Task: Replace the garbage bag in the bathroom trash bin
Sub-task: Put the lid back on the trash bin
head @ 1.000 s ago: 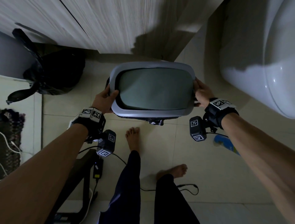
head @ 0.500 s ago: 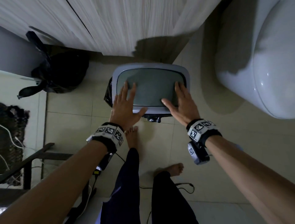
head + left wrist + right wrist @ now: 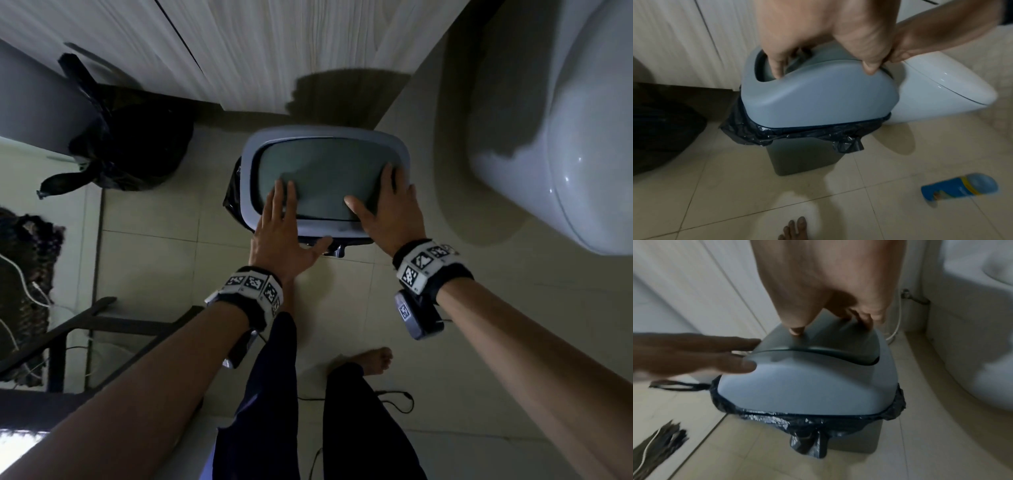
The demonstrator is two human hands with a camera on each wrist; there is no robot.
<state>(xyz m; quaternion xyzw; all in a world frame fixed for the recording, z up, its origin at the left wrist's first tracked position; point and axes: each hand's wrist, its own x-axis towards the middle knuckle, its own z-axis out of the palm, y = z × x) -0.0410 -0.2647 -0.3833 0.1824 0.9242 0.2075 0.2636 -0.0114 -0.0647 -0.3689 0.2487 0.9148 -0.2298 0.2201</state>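
The grey trash bin [image 3: 801, 160] stands on the tiled floor with its pale blue swing lid [image 3: 325, 178] seated on top. A fresh black bag [image 3: 797, 134] is folded over the bin's rim and pinched under the lid [image 3: 807, 386]. My left hand [image 3: 284, 236] lies flat on the lid's near left part, fingers straight [image 3: 777, 65]. My right hand [image 3: 387, 209] lies flat on the near right part, its fingers [image 3: 865, 318] on the dark flap. Neither hand grips anything. A full, tied black garbage bag [image 3: 130, 147] sits on the floor at the left.
A white toilet [image 3: 565, 137] stands close on the right. A wood-grain cabinet [image 3: 274, 51] is behind the bin. A blue spray can [image 3: 960, 186] lies on the floor at the near right. A dark mat [image 3: 24, 267], white cable and black stand are at the left. My bare feet are below.
A second ago both hands gripped the lid's sides and held it up. The lid has come down onto the bin. Both hands have let go and now lie flat on top of it.
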